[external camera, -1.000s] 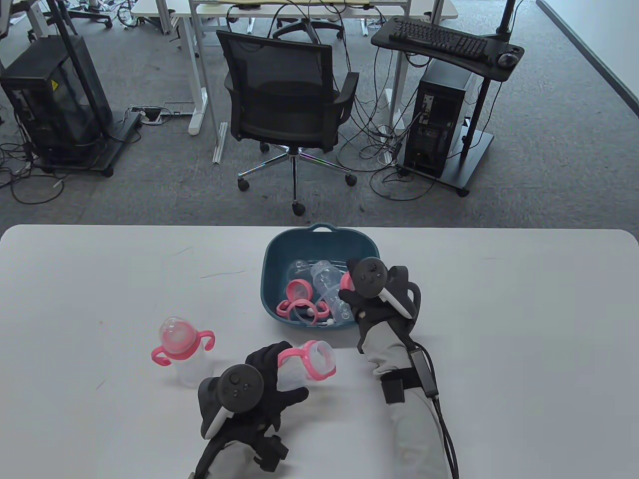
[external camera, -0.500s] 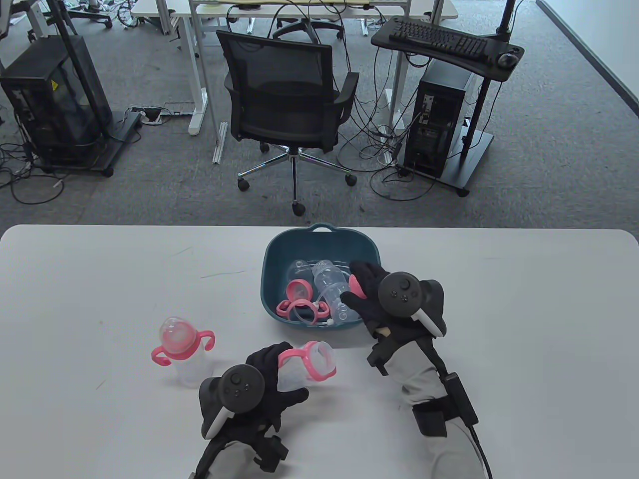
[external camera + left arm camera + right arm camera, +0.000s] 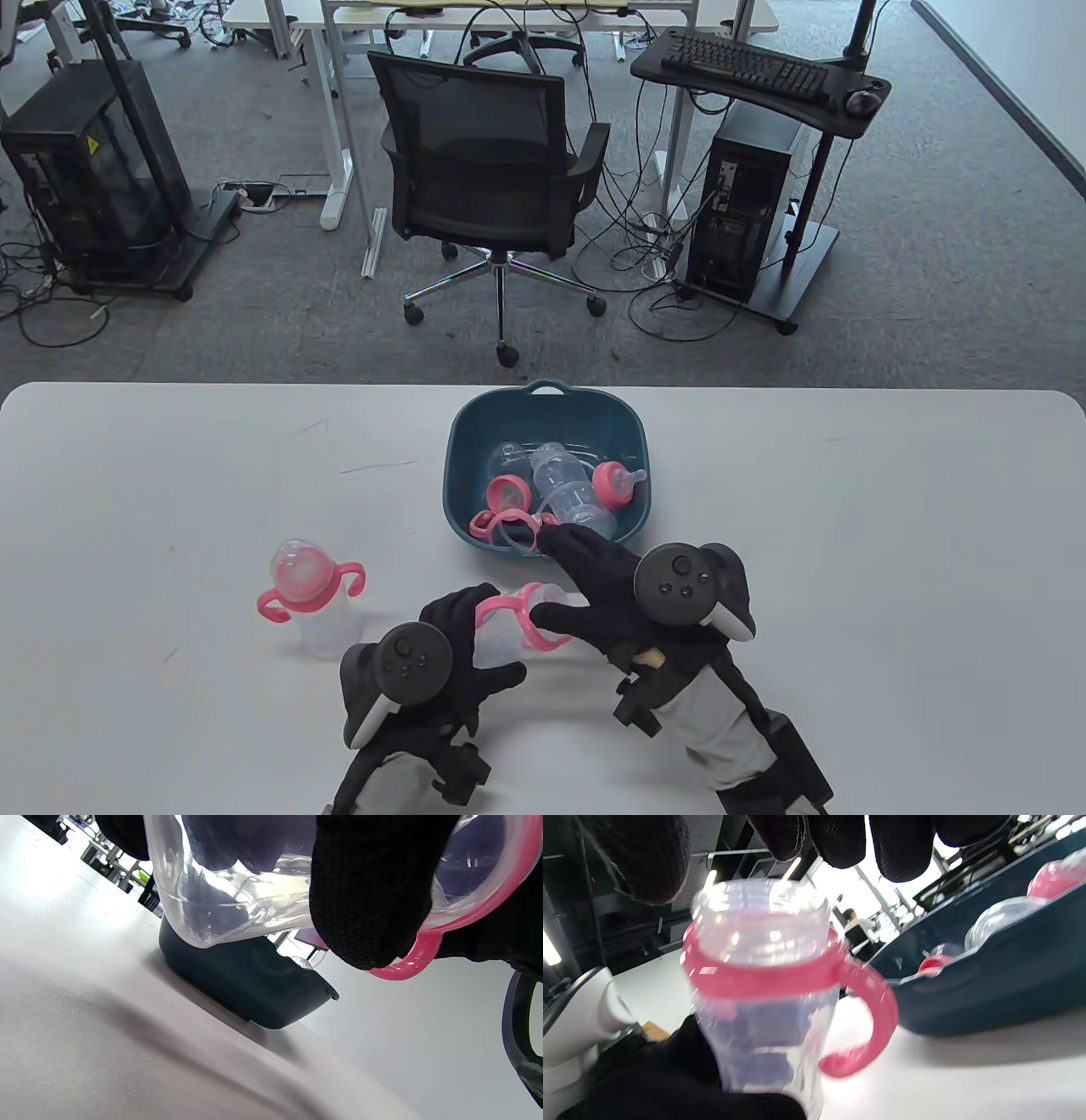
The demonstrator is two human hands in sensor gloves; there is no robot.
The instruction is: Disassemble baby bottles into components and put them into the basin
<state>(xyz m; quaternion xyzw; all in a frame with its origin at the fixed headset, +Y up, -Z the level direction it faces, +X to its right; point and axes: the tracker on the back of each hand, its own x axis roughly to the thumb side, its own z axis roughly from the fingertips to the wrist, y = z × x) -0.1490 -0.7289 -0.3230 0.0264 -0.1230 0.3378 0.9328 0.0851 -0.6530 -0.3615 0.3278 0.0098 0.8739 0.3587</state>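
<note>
Left hand (image 3: pixel 454 649) grips bottle (image 3: pixel 501 637), neck tilted toward basin (image 3: pixel 462 441); right hand (image 3: pixel 607 594) spread above.

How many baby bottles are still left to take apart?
Loose clear bottle bodies, pink nipples and handle rings already lie in the dark teal plastic basin. The left hand grips a clear bottle with a pink handle ring, its top already off; the right hand reaches for it. One capped pink-handled bottle stands untouched on the white table.
</note>
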